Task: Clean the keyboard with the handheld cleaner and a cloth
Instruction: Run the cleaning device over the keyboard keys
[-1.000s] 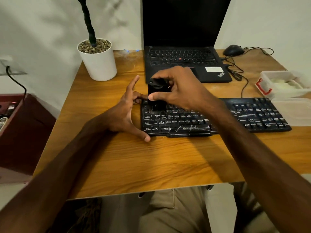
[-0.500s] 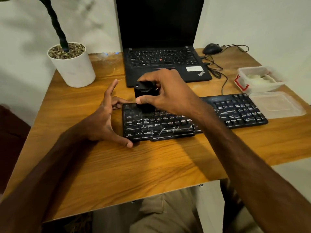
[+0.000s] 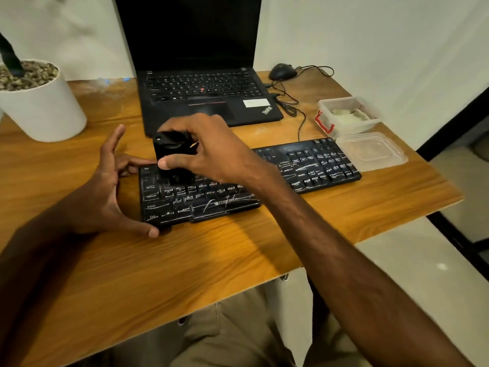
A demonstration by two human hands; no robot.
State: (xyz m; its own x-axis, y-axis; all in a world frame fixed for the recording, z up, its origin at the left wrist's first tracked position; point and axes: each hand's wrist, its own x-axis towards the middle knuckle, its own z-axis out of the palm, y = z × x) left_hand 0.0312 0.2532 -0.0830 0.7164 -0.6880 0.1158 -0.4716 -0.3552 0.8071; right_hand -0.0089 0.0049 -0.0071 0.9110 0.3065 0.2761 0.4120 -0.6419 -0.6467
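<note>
**Inspector:** What lay on the wooden surface (image 3: 185,274)?

**Assessor:** The keyboard (image 3: 312,165), flat. The left hand (image 3: 105,192) clamped its end, with the thumb at the near corner, bent fingers at the far corner and the forefinger raised.

**Inspector:** And the handheld cleaner (image 3: 172,152)?

**Assessor:** Upright on the keys, just beside the left fingers. The right hand (image 3: 211,152) gripped it between thumb and curled fingers.

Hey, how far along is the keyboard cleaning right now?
Done: nothing visibly; white marks cover the keyboard. In hand: right hand holds the cleaner on its upper-left keys while left hand holds its left end. Left: remaining keys, then wiping.
</note>
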